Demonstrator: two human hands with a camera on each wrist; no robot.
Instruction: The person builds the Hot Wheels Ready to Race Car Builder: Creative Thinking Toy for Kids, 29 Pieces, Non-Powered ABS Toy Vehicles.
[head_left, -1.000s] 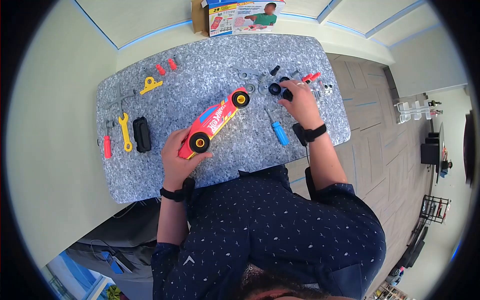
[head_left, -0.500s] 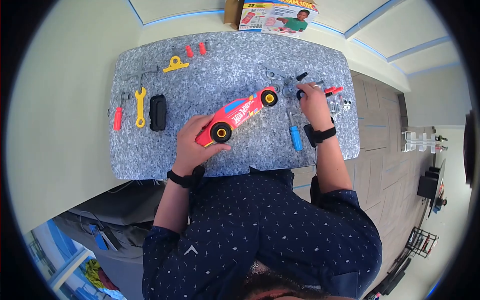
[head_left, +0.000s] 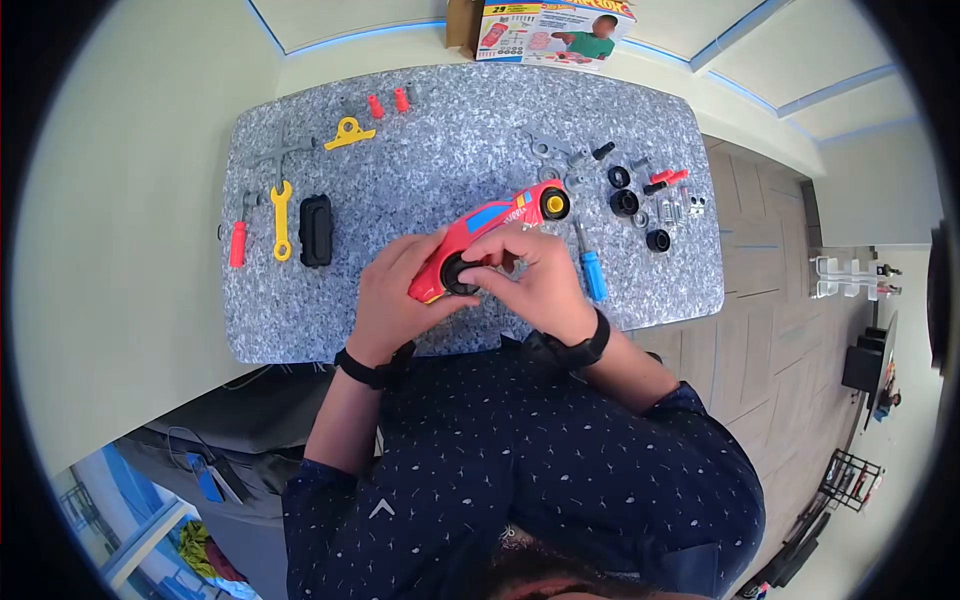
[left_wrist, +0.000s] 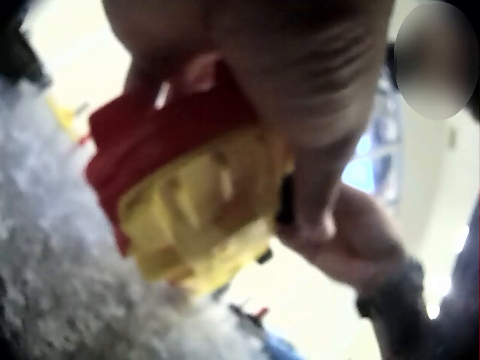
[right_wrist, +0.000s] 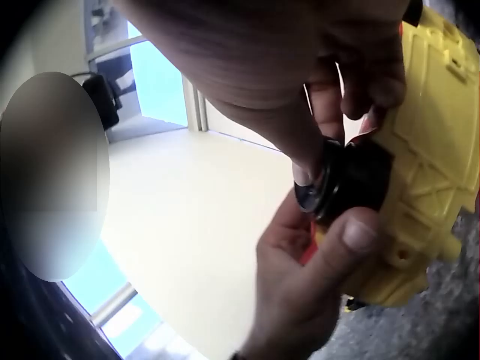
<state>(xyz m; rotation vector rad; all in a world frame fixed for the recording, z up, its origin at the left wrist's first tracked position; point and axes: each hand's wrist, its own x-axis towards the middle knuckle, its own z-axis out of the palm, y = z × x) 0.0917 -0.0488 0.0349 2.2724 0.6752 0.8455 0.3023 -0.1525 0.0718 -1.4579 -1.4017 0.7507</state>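
Observation:
A red toy car (head_left: 487, 218) with a yellow underside (right_wrist: 442, 135) is gripped at its near end by my left hand (head_left: 392, 300), the thumb beside the near wheel. My right hand (head_left: 545, 285) pinches a round black wheel piece (right_wrist: 311, 196) against the outer face of that near wheel (right_wrist: 366, 180). The wheel's yellow hub is hidden behind the piece and fingers. On the car's far end, the other wheel (head_left: 555, 204) shows its yellow hub. A blue screwdriver (head_left: 593, 275) lies just right of my right hand.
Loose black wheels (head_left: 657, 240), grey parts and red pieces (head_left: 668, 176) lie at the table's right. Leftward are a yellow wrench (head_left: 282, 225), a red screwdriver (head_left: 238, 243), a black part (head_left: 316, 232) and a grey cross-shaped tool (head_left: 283, 150). A printed box (head_left: 555, 30) stands behind the table.
My right hand has moved left from the loose wheels to the car's near wheel, bringing the black wheel piece. My left hand still holds the car. The head view has shifted.

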